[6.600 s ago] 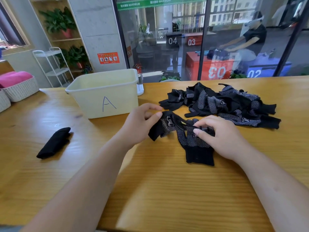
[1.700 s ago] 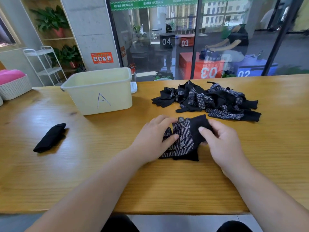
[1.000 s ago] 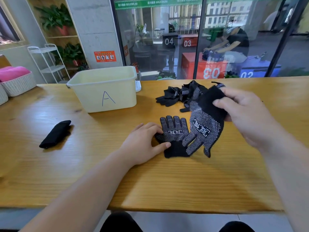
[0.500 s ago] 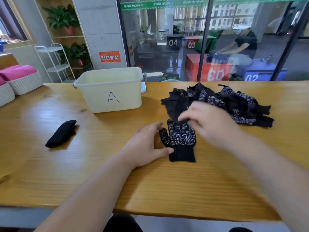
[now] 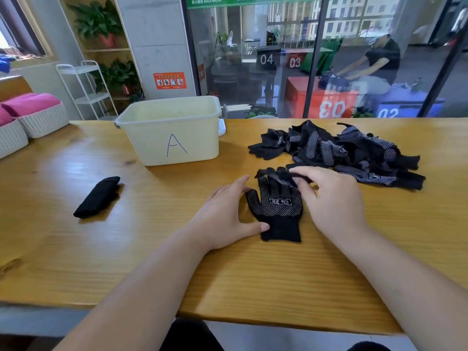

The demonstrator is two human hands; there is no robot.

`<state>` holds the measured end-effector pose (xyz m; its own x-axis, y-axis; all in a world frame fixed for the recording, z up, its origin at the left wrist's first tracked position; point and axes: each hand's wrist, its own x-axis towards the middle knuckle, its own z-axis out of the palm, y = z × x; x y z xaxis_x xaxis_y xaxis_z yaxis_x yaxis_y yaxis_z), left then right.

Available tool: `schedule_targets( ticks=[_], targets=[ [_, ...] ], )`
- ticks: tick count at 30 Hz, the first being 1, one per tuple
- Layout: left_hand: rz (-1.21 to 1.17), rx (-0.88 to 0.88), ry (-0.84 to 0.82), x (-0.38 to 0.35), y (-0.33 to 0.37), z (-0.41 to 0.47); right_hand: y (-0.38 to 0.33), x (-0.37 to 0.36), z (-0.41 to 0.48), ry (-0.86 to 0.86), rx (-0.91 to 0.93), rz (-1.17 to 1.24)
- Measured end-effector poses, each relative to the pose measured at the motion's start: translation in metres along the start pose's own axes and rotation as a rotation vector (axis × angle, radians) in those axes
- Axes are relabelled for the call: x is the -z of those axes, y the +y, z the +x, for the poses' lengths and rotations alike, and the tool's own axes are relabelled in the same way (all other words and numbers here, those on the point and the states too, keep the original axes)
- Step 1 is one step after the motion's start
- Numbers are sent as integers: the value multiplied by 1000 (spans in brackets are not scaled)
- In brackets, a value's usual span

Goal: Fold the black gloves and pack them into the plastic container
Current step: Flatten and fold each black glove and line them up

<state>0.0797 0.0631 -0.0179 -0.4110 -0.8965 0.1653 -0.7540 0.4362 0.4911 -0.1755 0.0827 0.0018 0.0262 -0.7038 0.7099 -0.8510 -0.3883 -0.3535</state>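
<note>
A black glove (image 5: 277, 209) with white grip dots lies flat on the wooden table (image 5: 253, 279), fingers pointing away from me; a second one seems stacked with it. My left hand (image 5: 225, 216) rests flat on the table at its left side, thumb touching the cuff. My right hand (image 5: 331, 201) pinches the glove's fingertips between index finger and thumb. The cream plastic container (image 5: 172, 138), marked "A", stands at the back left. A pile of loose black gloves (image 5: 342, 150) lies at the back right.
One folded black glove bundle (image 5: 97, 197) lies on the table to the left. White baskets (image 5: 43, 120) with pink cloth stand at the far left edge. A glass wall runs behind the table.
My right hand, which held a second glove in the air a second ago, has laid it down on the flat glove and now pinches the fingertips. My left hand has stayed beside the glove.
</note>
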Motion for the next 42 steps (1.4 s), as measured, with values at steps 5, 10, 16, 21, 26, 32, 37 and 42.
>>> schedule_targets(
  ticks=[5,10,16,21,26,32,37,42],
  targets=[
    [-1,24,-16,3,5,-2,-1,-3,-34,-214,214,-117],
    [5,40,-36,4,7,-2,2,-2,-42,-235,236,-158],
    [-26,44,-64,5,9,-5,-7,1,-42,-109,79,4],
    [-27,51,-66,6,11,-6,-7,4,-45,-143,146,-61],
    [-22,56,-67,6,11,-5,-9,4,-53,-218,175,-114],
    [-7,37,-54,7,8,-5,-13,9,-54,-270,190,-97],
    [-31,22,-95,10,3,-7,-14,7,-55,-264,172,-32],
    [-7,12,-86,7,1,-6,-13,8,-55,-233,121,58]
  ],
)
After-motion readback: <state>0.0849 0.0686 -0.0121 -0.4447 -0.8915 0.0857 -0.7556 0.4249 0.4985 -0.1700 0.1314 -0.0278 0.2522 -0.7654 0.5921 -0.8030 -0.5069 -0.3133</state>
